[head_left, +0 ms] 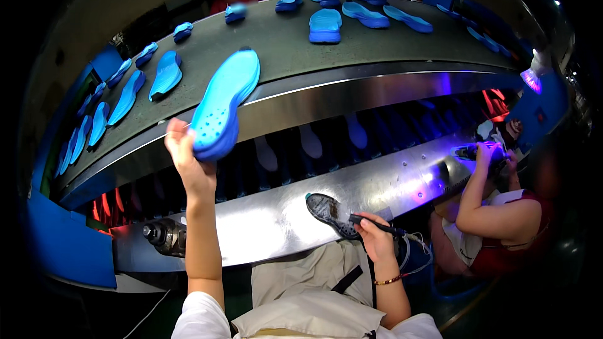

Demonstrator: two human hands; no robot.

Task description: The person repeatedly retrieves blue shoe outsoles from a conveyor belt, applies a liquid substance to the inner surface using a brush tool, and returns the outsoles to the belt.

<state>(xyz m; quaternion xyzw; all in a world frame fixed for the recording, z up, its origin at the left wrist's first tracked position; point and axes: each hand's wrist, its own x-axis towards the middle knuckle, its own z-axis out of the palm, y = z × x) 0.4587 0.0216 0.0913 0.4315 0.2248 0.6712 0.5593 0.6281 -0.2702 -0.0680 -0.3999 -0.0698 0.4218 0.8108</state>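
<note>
My left hand (187, 158) is raised and grips the heel end of a long blue shoe sole (225, 102), whose toe rests on the upper grey conveyor belt (282, 50). My right hand (375, 236) is low, near my lap, and holds a thin black pen-like tool (375, 224) with a cable. Its tip is next to a dark shoe upper (330, 212) that lies on the shiny metal ledge (276, 220).
Several more blue soles lie along the belt, left (166, 74) and far (325, 25). A lower belt (352, 138) carries pale soles under violet light. A person (496, 213) seated at right holds a shoe. A black motor (164, 236) sits at the ledge's left end.
</note>
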